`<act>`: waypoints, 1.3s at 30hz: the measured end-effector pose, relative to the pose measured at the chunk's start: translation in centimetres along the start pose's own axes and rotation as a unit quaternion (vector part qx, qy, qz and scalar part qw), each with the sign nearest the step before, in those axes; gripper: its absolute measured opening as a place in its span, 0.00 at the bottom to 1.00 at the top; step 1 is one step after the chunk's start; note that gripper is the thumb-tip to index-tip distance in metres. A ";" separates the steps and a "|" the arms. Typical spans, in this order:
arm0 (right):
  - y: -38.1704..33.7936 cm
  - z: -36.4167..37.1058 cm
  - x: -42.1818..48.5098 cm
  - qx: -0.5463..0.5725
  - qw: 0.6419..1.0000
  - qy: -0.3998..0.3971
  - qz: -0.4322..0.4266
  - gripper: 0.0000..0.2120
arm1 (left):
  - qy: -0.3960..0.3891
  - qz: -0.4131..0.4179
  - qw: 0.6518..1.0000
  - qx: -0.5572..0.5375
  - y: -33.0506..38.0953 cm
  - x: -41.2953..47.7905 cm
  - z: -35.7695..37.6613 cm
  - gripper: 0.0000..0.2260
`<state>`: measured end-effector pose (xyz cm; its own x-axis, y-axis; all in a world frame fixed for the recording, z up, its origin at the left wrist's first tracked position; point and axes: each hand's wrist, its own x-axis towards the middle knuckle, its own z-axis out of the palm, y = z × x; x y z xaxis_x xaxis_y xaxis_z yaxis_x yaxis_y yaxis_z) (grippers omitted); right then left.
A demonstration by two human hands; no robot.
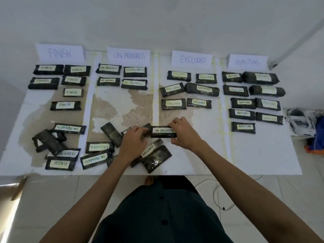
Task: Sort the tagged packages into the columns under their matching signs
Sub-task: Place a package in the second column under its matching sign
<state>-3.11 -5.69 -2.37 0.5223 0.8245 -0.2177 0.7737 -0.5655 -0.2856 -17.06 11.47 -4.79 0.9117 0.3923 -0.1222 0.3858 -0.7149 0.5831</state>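
A black package tagged ON PROGRESS is held just above the table's front middle. My left hand grips its left end and my right hand pinches its right end. Four paper signs stand along the back: FINISH, ON PROGRESS, EXCLUDED, WAITING. Under each sign lie sorted black packages with matching tags. A loose pile of unsorted packages covers the front left, and an EXCLUDED package lies below my hands.
The white table has a worn brown patch in the ON PROGRESS column. To the right, on the floor, sit a white box and a blue bag. A white cable trails on the tiles.
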 end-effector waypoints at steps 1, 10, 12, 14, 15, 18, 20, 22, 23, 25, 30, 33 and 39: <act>-0.1 -0.3 1.3 -0.001 1.000 0.005 0.002 0.24 | 0.006 -0.010 1.000 0.002 -0.6 0.8 -0.6 0.16; -0.9 -1.8 13.5 -0.023 1.000 0.017 0.000 0.25 | 0.023 -0.072 0.997 -0.004 -4.4 8.5 -3.7 0.18; -1.1 -1.6 16.1 -0.020 1.000 0.010 0.007 0.25 | 0.008 -0.095 0.995 0.002 -5.2 9.9 -4.1 0.19; -1.4 -1.2 18.6 -0.025 1.000 -0.007 0.003 0.25 | -0.004 -0.111 0.994 0.009 -6.2 11.2 -4.3 0.21; -1.5 -1.0 19.7 -0.028 1.000 -0.015 0.002 0.25 | -0.008 -0.115 0.993 0.010 -6.8 11.8 -4.4 0.22; -1.9 -0.3 22.4 -0.029 0.999 -0.025 -0.001 0.25 | -0.014 -0.117 0.993 0.019 -8.2 13.3 -4.4 0.24; -2.0 0.5 23.4 -0.032 0.999 -0.040 -0.004 0.24 | -0.026 -0.112 0.993 0.023 -9.2 13.9 -4.3 0.25; -2.0 1.4 23.8 -0.025 0.999 -0.041 -0.004 0.23 | -0.042 -0.099 0.994 0.032 -10.2 14.3 -4.2 0.24; -1.9 1.7 23.9 -0.018 0.999 -0.037 -0.003 0.23 | -0.046 -0.091 0.994 0.037 -10.6 14.4 -4.2 0.24; -1.8 2.1 24.0 -0.005 1.000 -0.028 -0.001 0.24 | -0.047 -0.078 0.995 0.043 -11.2 14.5 -4.3 0.24; -2.0 1.0 22.9 0.034 0.999 0.001 -0.004 0.27 | -0.045 -0.059 0.995 0.061 -11.4 14.3 -4.9 0.24; -3.1 0.2 20.9 0.041 0.999 -0.002 -0.028 0.23 | -0.054 -0.048 0.995 0.062 -10.9 12.7 -5.3 0.23; -6.4 0.8 14.6 0.040 0.984 -0.141 -0.103 0.23 | -0.098 -0.019 0.995 0.029 -9.6 7.6 -5.3 0.19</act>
<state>-0.74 9.94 -4.49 0.2277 0.8905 -0.3939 0.8161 -0.3952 -0.4217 -14.53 24.38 -7.07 0.9045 0.3026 -0.3007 0.4222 -0.7362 0.5290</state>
